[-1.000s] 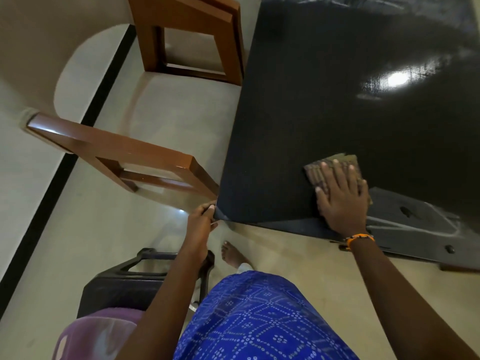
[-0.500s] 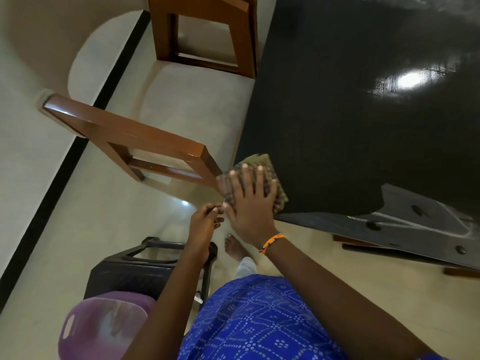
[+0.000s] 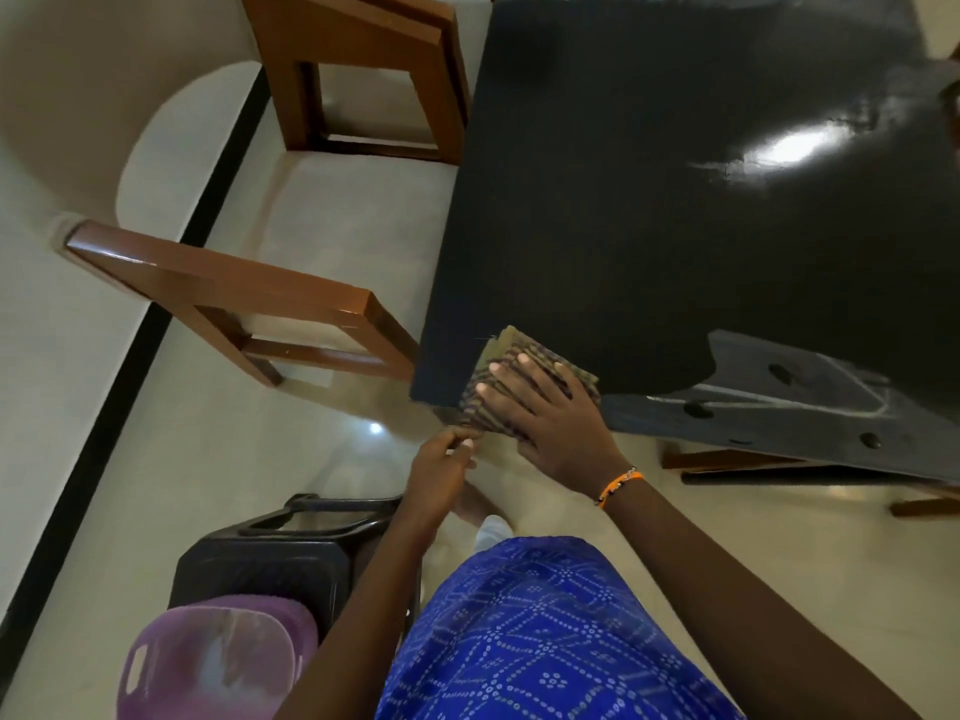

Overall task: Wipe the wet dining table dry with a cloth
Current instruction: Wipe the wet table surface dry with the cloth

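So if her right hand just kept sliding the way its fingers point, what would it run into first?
Nothing, as far as the picture shows. The right hand lies flat on the cloth at the table's near corner, fingers pointing up-left; ahead is bare tabletop, then its left edge. The brown chair stands beyond.

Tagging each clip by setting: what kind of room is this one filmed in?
Most likely a home dining area: a large dark glossy dining table, brown wooden chairs drawn up along its edge, and a pale polished tile floor. The right hand presses a striped folded cloth on the table's corner.
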